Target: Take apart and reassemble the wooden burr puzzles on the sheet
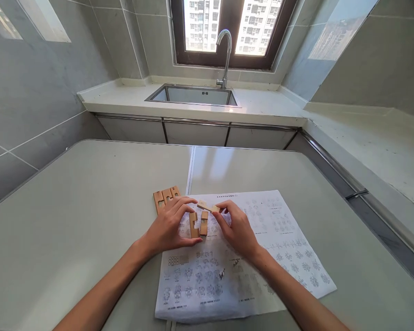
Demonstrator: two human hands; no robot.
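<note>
My left hand [174, 224] grips a notched wooden block [193, 225] upright between its thumb and fingers, over the printed sheet. Between my two hands, just right of that block, is a second wooden block [204, 224]. The fingertips of my right hand [236, 227] pinch the right end of a light wooden piece [207, 207], whose left end lies near my left fingertips. Beneath both hands spreads a white paper sheet [189, 294] printed with small diagrams. Several numbered wooden blocks [166, 195] stand side by side behind my left hand, which partly hides them.
The pale table [89, 207] has a seam down its middle. Beyond its far edge is a counter [262, 101] with a sink [193, 95] and a tall faucet [227, 55] below a window. Tiled walls flank the table, and another counter [376, 138] runs along the right.
</note>
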